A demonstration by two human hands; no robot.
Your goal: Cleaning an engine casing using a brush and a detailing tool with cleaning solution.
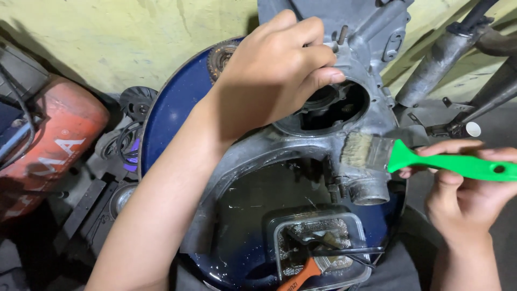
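Observation:
A grey metal engine casing (350,124) rests tilted over a dark blue round basin (177,108) holding dark liquid. My left hand (274,70) grips the casing's upper edge beside its round opening (331,105). In my right hand (463,188) is a paintbrush with a green handle (452,161). Its wet bristles (358,151) press against the casing's right side, just above a short tubular port (371,191).
A clear plastic tray (323,248) sits in the basin with an orange-handled tool (301,277) and dark parts. A red tank (51,145) and black parts lie at left. Metal pipes (441,59) lean against the yellow wall at right.

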